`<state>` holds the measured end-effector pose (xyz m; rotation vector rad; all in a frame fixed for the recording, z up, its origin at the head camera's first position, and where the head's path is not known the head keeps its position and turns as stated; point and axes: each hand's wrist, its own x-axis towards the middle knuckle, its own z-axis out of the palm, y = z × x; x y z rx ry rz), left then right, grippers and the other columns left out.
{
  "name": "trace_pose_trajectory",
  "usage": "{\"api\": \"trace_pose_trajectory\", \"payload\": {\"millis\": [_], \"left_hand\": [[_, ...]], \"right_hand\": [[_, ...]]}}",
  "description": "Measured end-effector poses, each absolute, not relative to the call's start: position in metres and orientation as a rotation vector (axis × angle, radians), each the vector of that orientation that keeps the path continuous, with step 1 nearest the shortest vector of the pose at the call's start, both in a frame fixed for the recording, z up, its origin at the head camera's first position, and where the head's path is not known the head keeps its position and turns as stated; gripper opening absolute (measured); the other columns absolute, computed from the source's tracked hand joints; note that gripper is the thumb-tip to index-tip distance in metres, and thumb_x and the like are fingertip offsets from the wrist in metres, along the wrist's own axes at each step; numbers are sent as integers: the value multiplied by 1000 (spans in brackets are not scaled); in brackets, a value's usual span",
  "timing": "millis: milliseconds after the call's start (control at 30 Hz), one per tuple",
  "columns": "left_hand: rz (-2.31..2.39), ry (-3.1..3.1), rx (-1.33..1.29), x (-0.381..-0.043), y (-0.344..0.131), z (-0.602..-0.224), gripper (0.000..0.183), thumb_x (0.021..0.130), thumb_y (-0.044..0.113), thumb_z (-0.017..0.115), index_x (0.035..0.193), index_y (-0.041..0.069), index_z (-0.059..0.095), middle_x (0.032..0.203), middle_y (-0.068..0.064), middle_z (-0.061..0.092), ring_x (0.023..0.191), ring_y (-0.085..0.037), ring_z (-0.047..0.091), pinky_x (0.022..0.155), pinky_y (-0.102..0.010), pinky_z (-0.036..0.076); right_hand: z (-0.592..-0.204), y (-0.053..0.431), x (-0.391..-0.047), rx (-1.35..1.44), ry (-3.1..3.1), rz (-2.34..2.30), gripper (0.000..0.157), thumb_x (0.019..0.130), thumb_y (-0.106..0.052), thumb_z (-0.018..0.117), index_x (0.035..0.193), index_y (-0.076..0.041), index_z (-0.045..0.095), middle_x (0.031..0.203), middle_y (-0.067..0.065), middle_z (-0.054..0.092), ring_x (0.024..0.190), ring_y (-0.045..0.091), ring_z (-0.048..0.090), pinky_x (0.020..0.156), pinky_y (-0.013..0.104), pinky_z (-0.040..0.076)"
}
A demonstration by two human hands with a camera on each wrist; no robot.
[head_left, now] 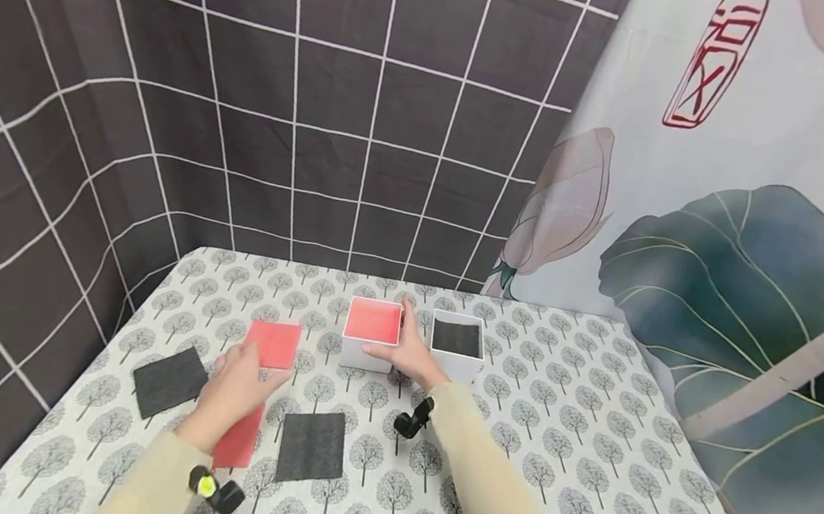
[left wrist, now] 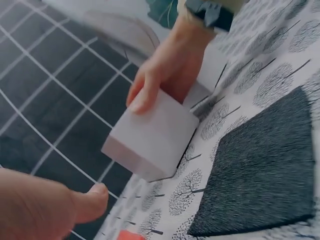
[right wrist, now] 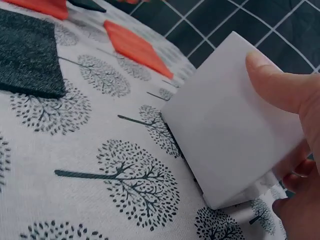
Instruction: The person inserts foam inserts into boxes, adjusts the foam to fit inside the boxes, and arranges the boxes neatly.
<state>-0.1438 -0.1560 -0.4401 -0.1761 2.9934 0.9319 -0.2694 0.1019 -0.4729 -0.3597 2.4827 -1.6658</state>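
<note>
My right hand (head_left: 412, 356) grips a white open-topped box (head_left: 364, 357) by its right side, thumb on the near wall and fingers behind. Something flat and red (head_left: 373, 320) lies inside that box. In the right wrist view the thumb (right wrist: 275, 82) presses on the box's plain white wall (right wrist: 230, 120). My left hand (head_left: 235, 389) hovers over the cloth-covered table with its thumb spread away from the fingers. A red square sheet (head_left: 276, 347) lies at its fingertips, and a second red sheet (head_left: 238, 441) is partly hidden beneath the hand.
A second white box (head_left: 457, 369) with a black sheet (head_left: 456, 339) inside stands right of the first. Two black square sheets lie flat: one on the left (head_left: 168, 382), one nearer the middle (head_left: 311, 447). A dark gridded curtain (head_left: 333, 148) hangs behind the table.
</note>
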Motion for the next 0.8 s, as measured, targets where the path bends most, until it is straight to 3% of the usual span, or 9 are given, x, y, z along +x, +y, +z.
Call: {"api": "trace_pose_trajectory", "payload": {"millis": [100,267,433,500,633,800], "left_hand": [[762,3057,-212,-121,-159,-440,96,82,63,53,131,-16,30,121,-40,37,111,-54,35,81,-63,42],[574,3188,-308,-88,-161,-448,87,84,58,55,110,-23,40,96,-39,45,92,-51,45,66,-55,45],[501,3150,-336,-70,-160,-459,105,85,65,47,125,-29,23,109,-49,35,102,-59,39,79,-60,42],[534,3107,-346,-66,-158,-464,112,82,70,45,129,-28,16,111,-49,31,104,-60,37,77,-61,43],[598,3101,-360,-60,-156,-474,118,73,70,58,131,-23,14,107,-45,33,100,-57,39,67,-60,46],[616,3135,-341,-57,-153,-479,115,69,56,73,132,-21,15,108,-47,36,101,-58,39,76,-61,44]], "right_hand": [[-474,101,-270,-360,2407,-1714,123,61,-28,86,150,-19,1,135,9,41,107,23,53,104,43,35],[-477,102,-269,-372,2362,-1735,122,61,-18,86,150,-19,3,133,8,43,107,25,53,105,44,33],[-484,104,-270,-354,2372,-1745,121,62,-14,85,150,-17,3,142,10,34,114,27,47,107,45,28],[-488,105,-271,-348,2364,-1772,121,61,-15,86,150,-16,3,145,10,31,116,27,46,106,44,30],[-497,105,-272,-389,2322,-1823,121,62,-20,86,149,-17,3,147,11,26,124,28,40,102,42,37],[-504,107,-271,-458,2324,-1891,116,61,-20,87,147,-14,9,144,14,27,131,30,32,102,40,38]]}}
